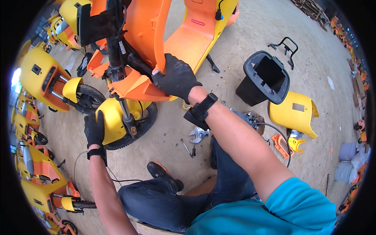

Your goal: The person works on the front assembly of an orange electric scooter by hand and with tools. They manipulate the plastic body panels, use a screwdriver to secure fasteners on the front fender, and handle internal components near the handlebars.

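An orange and yellow scooter stands in front of me with its front partly stripped. My right hand [178, 76], in a black glove, is closed on the lower edge of the upright orange panel [147, 29]. Lower down, my left hand [94, 129], also gloved, grips the left side of the yellow front fender [113, 121]; some of its fingers are hidden. The fender sits over the black front tyre [149, 119] beside the fork leg [126, 111]. Between my hands, a loose-looking orange trim piece [135, 86] surrounds the steering column [114, 55].
On the floor lie an adjustable wrench [199, 134], a thin screwdriver-like tool [186, 147], a black bin-shaped compartment [266, 78], a yellow body panel [293, 111], an orange bracket [282, 145] and a black tubular rack [288, 49]. More yellow scooters [45, 78] line the left.
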A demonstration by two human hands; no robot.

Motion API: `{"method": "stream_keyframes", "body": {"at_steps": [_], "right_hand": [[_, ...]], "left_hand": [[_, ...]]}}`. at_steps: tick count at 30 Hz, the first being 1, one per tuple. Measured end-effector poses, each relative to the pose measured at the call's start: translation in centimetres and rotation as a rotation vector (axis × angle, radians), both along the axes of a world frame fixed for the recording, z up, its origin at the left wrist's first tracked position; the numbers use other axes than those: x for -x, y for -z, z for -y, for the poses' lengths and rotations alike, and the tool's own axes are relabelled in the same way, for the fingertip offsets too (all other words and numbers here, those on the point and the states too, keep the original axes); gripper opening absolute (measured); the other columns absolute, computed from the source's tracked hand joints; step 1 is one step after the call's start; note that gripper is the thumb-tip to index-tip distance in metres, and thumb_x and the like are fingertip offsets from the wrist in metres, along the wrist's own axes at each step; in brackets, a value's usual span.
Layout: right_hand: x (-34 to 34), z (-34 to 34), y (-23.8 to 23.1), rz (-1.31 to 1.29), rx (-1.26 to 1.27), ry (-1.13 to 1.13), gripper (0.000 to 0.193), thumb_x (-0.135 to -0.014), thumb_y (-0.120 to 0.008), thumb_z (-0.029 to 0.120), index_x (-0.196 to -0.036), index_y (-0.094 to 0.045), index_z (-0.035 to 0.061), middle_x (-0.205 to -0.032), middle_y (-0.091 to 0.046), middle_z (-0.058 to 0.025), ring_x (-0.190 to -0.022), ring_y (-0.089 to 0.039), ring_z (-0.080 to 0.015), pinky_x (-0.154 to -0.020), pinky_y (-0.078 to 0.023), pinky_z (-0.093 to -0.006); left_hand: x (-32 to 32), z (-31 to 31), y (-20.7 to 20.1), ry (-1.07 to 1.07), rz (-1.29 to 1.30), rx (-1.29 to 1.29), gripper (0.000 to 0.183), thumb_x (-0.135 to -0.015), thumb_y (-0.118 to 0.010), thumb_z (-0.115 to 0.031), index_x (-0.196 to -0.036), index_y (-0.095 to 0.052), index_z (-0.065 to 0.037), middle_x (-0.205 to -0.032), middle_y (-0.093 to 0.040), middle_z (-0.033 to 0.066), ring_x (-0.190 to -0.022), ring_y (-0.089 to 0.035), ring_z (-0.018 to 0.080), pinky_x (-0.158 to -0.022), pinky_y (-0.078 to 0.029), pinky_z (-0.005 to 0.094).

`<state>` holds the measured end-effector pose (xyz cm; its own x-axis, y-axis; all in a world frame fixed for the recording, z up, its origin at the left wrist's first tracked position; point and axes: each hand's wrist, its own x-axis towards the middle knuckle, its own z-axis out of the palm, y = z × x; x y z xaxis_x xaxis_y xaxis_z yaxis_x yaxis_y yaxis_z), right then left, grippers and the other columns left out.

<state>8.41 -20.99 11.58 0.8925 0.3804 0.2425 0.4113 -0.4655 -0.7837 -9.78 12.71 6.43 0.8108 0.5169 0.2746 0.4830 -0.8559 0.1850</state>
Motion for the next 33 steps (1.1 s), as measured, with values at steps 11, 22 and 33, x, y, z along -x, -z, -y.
{"method": "stream_keyframes", "body": {"at_steps": [11,22,33], "right_hand": [[0.0,1.8,1.8,0.044,0.02,-0.088,0.049,-0.085,-0.066,0.042,-0.111,-0.059,0.0021,-0.103,-0.068,-0.0241,-0.101,-0.064,-0.0421,-0.089,-0.051,-0.0458],[0.7,3.5,0.9,-0.003,0.155,-0.102,0.052,-0.086,-0.065,0.042,-0.114,-0.058,-0.0009,-0.101,-0.068,-0.026,-0.1,-0.065,-0.0408,-0.089,-0.051,-0.0435],[0.7,3.5,0.4,-0.001,0.161,-0.129,0.046,-0.086,-0.065,0.038,-0.111,-0.06,-0.0007,-0.1,-0.069,-0.0237,-0.097,-0.066,-0.0404,-0.086,-0.052,-0.0445]], "left_hand": [[4.6,9.0,-0.1,-0.004,-0.079,0.005,0.057,-0.091,-0.06,-0.05,-0.116,-0.053,0.0,-0.117,-0.055,0.0316,-0.104,-0.057,0.0506,-0.087,-0.047,0.0561],[3.6,15.6,1.6,0.107,-0.222,-0.156,0.069,-0.096,-0.054,-0.044,-0.148,-0.033,-0.003,-0.148,-0.036,0.028,-0.13,-0.044,0.0449,-0.102,-0.042,0.0531],[3.7,20.4,2.1,-0.036,-0.337,-0.261,0.114,-0.068,-0.08,-0.05,-0.155,-0.017,-0.011,-0.154,-0.02,0.0295,-0.141,-0.023,0.051,-0.104,-0.03,0.0684]]}}
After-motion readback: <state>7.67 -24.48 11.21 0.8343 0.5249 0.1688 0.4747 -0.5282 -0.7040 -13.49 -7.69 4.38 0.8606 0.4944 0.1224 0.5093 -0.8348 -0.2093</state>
